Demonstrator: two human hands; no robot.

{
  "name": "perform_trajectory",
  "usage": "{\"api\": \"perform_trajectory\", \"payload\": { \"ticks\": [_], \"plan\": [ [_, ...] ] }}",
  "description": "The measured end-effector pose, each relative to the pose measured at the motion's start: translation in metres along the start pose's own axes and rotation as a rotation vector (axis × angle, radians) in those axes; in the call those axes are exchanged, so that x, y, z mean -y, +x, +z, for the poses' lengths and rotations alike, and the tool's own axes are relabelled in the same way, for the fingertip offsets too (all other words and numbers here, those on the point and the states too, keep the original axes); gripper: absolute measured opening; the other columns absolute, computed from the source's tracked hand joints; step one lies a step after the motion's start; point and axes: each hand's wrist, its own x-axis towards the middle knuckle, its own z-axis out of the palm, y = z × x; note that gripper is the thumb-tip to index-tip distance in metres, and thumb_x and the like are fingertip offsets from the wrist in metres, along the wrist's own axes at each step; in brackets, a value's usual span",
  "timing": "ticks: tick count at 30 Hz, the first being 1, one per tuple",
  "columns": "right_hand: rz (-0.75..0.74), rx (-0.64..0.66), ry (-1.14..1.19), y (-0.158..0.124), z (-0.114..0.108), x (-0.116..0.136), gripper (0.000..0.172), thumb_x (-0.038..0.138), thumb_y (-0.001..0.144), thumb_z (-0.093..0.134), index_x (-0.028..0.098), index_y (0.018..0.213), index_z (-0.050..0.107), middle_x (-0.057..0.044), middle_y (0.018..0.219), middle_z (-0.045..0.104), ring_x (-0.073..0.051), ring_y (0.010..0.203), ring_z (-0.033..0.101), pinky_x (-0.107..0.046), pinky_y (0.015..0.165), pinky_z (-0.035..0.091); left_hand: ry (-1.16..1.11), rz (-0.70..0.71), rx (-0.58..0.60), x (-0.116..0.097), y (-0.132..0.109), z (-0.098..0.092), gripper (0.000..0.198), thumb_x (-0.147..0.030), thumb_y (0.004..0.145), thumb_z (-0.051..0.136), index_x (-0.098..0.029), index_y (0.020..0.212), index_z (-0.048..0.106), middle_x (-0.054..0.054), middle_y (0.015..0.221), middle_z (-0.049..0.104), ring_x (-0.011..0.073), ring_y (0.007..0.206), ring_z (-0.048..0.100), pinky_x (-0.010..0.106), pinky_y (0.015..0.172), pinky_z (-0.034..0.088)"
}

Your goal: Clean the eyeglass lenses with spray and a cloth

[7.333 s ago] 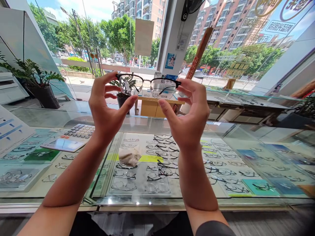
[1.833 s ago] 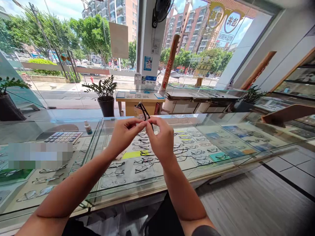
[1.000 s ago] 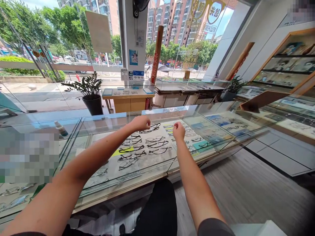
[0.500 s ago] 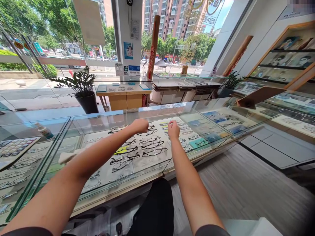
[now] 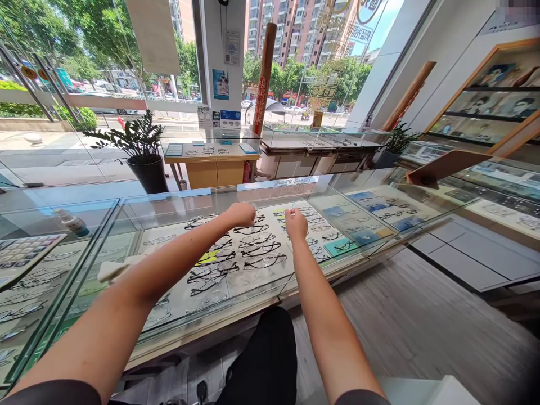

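Note:
Both my arms stretch out over a long glass display case (image 5: 371, 239) filled with rows of eyeglass frames (image 5: 236, 261). My left hand (image 5: 240, 215) is closed in a fist at the far row. A pair of black-framed glasses (image 5: 252, 228) lies right under its fingers, touching them. A short way to the right, my right hand (image 5: 296, 224) has thumb and fingers pinched together; what they pinch is too small to make out. I cannot tell whether my hands are above the glass or inside the case.
A calculator (image 5: 25, 250), a small bottle (image 5: 72, 223) and a pale cloth (image 5: 113, 269) lie on the case to the left. Beyond stand a potted plant (image 5: 142, 153), a wooden table (image 5: 211, 164) and more glass cases (image 5: 485, 191) on the right. Grey floor lies at lower right.
Seven seconds ago I held the black glasses up at eye level with both hands. Since then I turned right and lowered them to the far row; in the last half second my hands barely moved.

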Motion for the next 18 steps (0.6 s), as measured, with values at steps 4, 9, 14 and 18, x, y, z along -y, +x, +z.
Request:
{"api": "perform_trajectory", "payload": {
  "ticks": [4,9,14,18],
  "plan": [
    [0.029,-0.019,-0.031,0.000,0.001,0.001,0.032,0.044,0.112,0.051,0.022,0.105,0.074,-0.003,0.080,0.071,-0.022,0.074,0.050,-0.032,0.071,0.025,-0.023,-0.053,-0.047,0.010,0.011,-0.001,0.034,-0.028,0.093,0.069,-0.019,0.121,0.086,0.018,0.122,0.085,0.0355,0.114,0.079,0.041,0.095,0.062],
    [0.038,-0.050,-0.062,0.001,0.002,0.000,0.030,0.047,0.109,0.057,0.022,0.104,0.074,-0.002,0.079,0.068,-0.021,0.073,0.047,-0.032,0.071,0.023,-0.046,-0.099,-0.034,0.014,0.026,0.009,0.031,-0.026,0.088,0.075,-0.017,0.115,0.087,0.021,0.121,0.084,0.0370,0.114,0.080,0.042,0.098,0.063],
    [0.059,-0.062,-0.069,0.002,0.002,-0.001,0.034,0.046,0.108,0.057,0.022,0.091,0.074,-0.004,0.077,0.067,-0.020,0.070,0.042,-0.032,0.069,0.022,-0.088,-0.106,-0.053,0.013,0.026,0.013,0.030,-0.021,0.084,0.075,-0.018,0.110,0.089,0.021,0.118,0.085,0.0358,0.113,0.080,0.043,0.100,0.063],
    [0.071,-0.067,-0.057,0.002,0.000,-0.003,0.041,0.047,0.108,0.052,0.021,0.083,0.074,-0.005,0.076,0.067,-0.020,0.068,0.039,-0.032,0.069,0.024,-0.156,-0.091,-0.124,0.014,0.013,0.003,0.029,-0.023,0.083,0.075,-0.020,0.108,0.090,0.018,0.117,0.086,0.0342,0.112,0.080,0.041,0.098,0.062]
  ]
}}
